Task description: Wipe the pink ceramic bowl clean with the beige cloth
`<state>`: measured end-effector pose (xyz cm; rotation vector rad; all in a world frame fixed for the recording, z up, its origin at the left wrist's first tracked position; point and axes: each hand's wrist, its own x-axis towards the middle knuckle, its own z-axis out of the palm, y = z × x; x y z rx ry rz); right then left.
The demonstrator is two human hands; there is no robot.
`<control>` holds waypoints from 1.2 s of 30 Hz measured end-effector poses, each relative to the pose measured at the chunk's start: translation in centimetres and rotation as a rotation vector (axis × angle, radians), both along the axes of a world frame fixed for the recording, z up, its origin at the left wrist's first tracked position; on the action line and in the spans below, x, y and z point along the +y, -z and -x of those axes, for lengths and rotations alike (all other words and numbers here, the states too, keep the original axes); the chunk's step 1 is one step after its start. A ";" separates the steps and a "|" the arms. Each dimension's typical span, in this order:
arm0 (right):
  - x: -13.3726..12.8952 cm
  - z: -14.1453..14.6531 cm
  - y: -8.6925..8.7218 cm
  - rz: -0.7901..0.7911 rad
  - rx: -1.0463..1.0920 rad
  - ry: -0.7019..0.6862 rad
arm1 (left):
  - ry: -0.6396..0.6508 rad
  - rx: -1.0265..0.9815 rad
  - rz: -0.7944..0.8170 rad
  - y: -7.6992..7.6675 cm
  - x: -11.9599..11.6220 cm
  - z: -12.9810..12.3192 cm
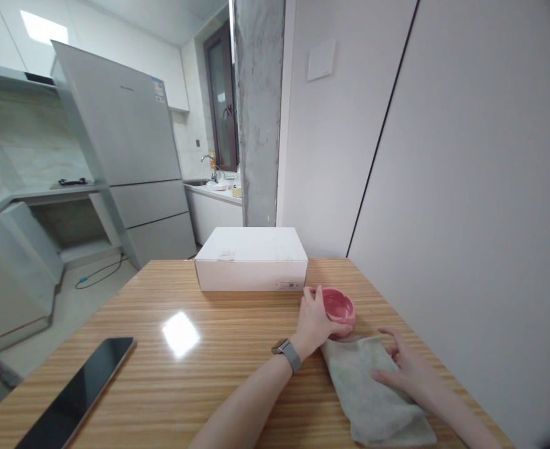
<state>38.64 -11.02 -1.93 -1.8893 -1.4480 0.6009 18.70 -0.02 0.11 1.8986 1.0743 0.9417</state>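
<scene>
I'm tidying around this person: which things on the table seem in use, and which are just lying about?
Seemingly in use: pink dish, in the left hand; greenish cloth, at the right hand.
Seemingly lying about: white box; black phone.

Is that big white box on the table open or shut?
Shut. The white cardboard box has its flat top lying across it right to the front edge, and no gap shows.

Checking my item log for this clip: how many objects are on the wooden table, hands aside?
4: white box at the back, pink dish at the left hand, cloth at the right hand, phone on the left. More could hide behind the box.
</scene>
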 end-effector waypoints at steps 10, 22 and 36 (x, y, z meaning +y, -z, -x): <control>-2.0 10.3 -2.7 -0.484 -0.139 -0.126 | 0.030 -0.029 -0.151 -3.2 -5.2 9.1; -1.4 22.7 2.4 -0.305 -0.357 -0.417 | -0.251 0.668 -0.210 3.1 -10.8 19.2; -1.7 23.0 2.5 -0.330 -0.459 -0.431 | -0.279 0.737 -0.197 2.8 -11.2 19.2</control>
